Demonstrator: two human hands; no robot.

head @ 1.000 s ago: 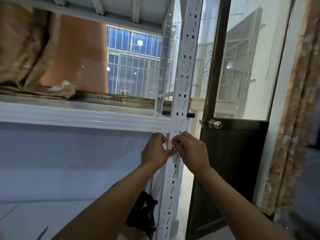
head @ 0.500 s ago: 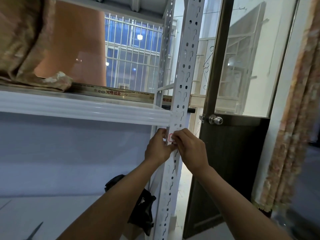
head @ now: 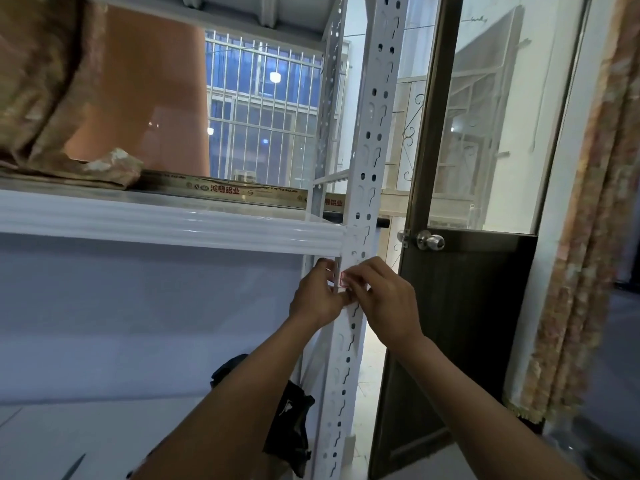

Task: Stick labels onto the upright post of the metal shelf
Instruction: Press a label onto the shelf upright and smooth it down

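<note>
The step in hand looks like seating one label [head: 344,279] on the near face of the white upright post [head: 367,168], just below where the shelf beam [head: 173,223] joins it. To do it well, I would keep the sticker square to the post's edges, lay it on the flat strip rather than over the punched slots, and rub outward from one edge so that no corner lifts or traps air. The left hand [head: 317,294] has its fingers curled round the post's left edge, which steadies it, with the thumb reaching in toward the sticker. The right hand [head: 384,296] comes from the right, its curled fingertips pinching the label and holding it against the metal. Whether the adhesive has fully taken cannot be told, as the fingers cover most of it. What shows of the label is small and pale with a thin red border, lying between the two hands. The post is glossy painted steel, pierced with rows of round holes and keyhole slots.
</note>
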